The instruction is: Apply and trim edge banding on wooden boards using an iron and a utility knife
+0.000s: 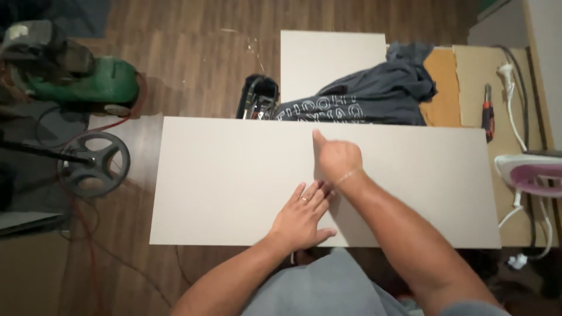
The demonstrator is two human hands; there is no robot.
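Wood floor below; white panel (234, 181) long axis left-right; hands flat on it, gripping nothing.

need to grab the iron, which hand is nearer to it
Right. The right hand lies mid-board, closer to the iron at the right edge; the left hand rests lower and further left.

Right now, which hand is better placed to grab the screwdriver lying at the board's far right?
Probably the right hand: it lies further right on the board, nearer the screwdriver. The left hand lies flat, further away.
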